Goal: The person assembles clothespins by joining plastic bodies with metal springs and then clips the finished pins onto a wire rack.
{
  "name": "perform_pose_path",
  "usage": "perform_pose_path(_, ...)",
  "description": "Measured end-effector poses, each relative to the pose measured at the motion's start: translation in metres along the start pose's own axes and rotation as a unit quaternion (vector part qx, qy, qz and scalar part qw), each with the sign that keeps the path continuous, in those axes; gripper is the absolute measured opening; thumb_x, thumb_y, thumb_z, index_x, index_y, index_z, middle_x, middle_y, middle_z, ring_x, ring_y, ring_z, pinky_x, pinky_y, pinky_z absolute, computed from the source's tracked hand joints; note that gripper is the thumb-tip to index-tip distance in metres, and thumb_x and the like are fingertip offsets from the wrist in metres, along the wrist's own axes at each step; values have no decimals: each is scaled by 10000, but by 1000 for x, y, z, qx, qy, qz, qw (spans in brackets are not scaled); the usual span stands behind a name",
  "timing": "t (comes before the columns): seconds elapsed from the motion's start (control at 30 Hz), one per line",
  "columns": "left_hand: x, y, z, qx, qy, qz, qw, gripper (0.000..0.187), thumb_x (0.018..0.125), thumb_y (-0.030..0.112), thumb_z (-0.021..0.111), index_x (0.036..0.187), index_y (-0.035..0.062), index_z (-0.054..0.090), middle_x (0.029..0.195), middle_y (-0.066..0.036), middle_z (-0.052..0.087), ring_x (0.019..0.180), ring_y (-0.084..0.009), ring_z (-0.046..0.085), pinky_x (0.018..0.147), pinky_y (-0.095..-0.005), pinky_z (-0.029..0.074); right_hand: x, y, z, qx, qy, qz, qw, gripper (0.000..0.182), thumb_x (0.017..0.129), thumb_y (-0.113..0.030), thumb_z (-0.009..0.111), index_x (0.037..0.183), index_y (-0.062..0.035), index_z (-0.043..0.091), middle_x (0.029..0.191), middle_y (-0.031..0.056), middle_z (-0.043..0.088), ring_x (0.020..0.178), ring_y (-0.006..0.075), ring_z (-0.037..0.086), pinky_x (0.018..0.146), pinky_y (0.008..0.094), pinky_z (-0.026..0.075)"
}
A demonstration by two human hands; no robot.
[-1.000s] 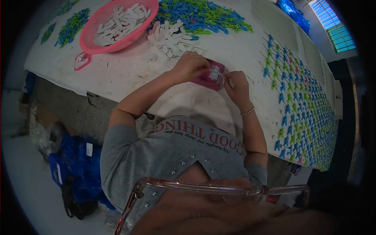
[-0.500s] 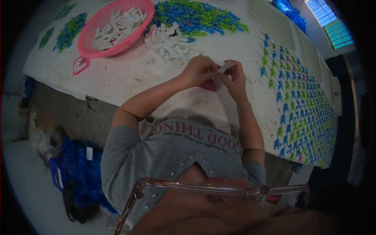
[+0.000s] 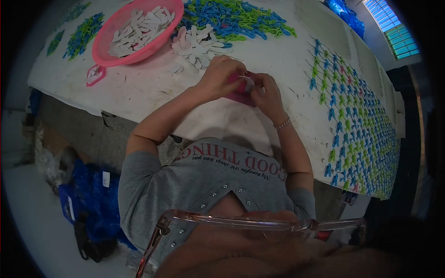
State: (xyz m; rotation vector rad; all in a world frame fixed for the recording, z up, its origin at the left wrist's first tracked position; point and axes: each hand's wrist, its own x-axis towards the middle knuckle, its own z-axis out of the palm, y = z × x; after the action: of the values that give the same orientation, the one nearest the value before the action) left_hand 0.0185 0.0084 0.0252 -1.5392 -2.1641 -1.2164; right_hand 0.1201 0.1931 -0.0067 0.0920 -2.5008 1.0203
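My left hand (image 3: 220, 76) has its fingers bent and pressed together over a pink block-like piece (image 3: 242, 97) on the table. What its fingertips hold, if anything, is hidden. Close beside it, my right hand (image 3: 268, 96) is closed, thumb against fingers, on a thin white curved strip (image 3: 249, 80) that arches over the pink piece. A loose heap of similar white strips (image 3: 199, 48) lies just beyond my left hand.
A pink basket (image 3: 99, 48) full of white strips stands at the back left. Behind is a pile of blue and green clothespin-like clips (image 3: 236, 18). Rows of such clips (image 3: 357, 125) cover the right side. Blue plastic bags (image 3: 95, 194) lie on the floor at left.
Both hands have moved slightly left and lower onto the pink piece, which now shows more. The white strip has come down from between the raised fingertips to the pink piece.
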Motion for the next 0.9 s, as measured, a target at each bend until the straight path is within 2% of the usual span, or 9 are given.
perform_pose_path(0.13, -7, -12, 14, -40, -19, -76, 996, 232, 708, 128, 691, 918, 98, 597, 837, -51, 638, 844, -273, 574, 775, -389, 431, -9, 9, -9, -16, 5, -22, 1000, 262, 721, -43, 614, 976, -50, 557, 859, 96, 594, 795, 263, 560, 713, 386, 455)
perform_pose_path(0.2, -7, -17, 22, -66, -51, -72, 994, 217, 717, 113, 707, 893, 74, 587, 835, -66, 627, 790, -255, 565, 751, -365, 438, -13, 14, -14, -47, -4, -25, 999, 306, 734, -20, 618, 1035, -30, 560, 876, 90, 583, 759, 215, 544, 694, 324, 462)
perform_pose_path(0.43, 5, -18, 47, -87, -81, -67, 991, 231, 690, 138, 693, 892, 89, 592, 784, -60, 657, 769, -271, 594, 708, -383, 466, -19, 9, -40, -104, 24, -51, 993, 308, 725, -6, 622, 1026, -37, 565, 864, 90, 580, 768, 226, 546, 688, 332, 458)
perform_pose_path(0.53, 14, -10, 60, -75, -83, -43, 993, 240, 688, 144, 690, 899, 90, 588, 789, -47, 658, 767, -258, 595, 709, -381, 465, -17, -7, -59, -155, 43, -85, 983, 318, 683, -6, 627, 990, -56, 562, 843, 77, 586, 786, 257, 541, 697, 382, 425)
perform_pose_path(0.63, 19, -7, 72, -148, -60, -19, 987, 251, 687, 142, 681, 913, 95, 579, 775, -28, 650, 753, -248, 592, 702, -387, 464, -12, -24, -76, -200, 30, -110, 973, 344, 678, -2, 628, 1011, -62, 561, 842, 74, 575, 795, 255, 535, 711, 375, 431)
perform_pose_path(0.73, 21, 2, 64, -183, -53, -49, 981, 246, 703, 119, 686, 916, 87, 567, 770, -29, 640, 787, -206, 606, 718, -341, 476, -1, -36, -90, -137, -1, -52, 989, 364, 707, -22, 646, 1058, -62, 564, 905, 78, 584, 839, 248, 548, 763, 361, 446)
perform_pose_path(0.8, 13, 3, 44, -298, -17, -213, 930, 255, 738, 70, 696, 941, 73, 542, 808, -29, 625, 822, -134, 596, 746, -271, 475, 16, -34, -96, 37, -31, 21, 999, 342, 774, -42, 648, 1106, -44, 566, 1006, 101, 575, 880, 214, 564, 793, 310, 469)
perform_pose_path(0.83, 8, 1, 40, -299, -16, -209, 931, 255, 738, 70, 696, 941, 73, 542, 808, -29, 625, 822, -134, 596, 746, -271, 475, 27, -23, -94, 34, -29, 19, 999, 342, 774, -42, 648, 1106, -44, 566, 1006, 102, 575, 880, 214, 564, 793, 310, 469)
perform_pose_path(0.9, -5, -4, 35, -381, 60, -253, 887, 283, 764, 28, 696, 977, 63, 513, 863, -20, 594, 848, -85, 564, 771, -222, 457, 54, 15, -78, -17, -103, 41, 994, 304, 822, -78, 627, 1121, -51, 577, 1066, 104, 588, 939, 216, 573, 816, 310, 471)
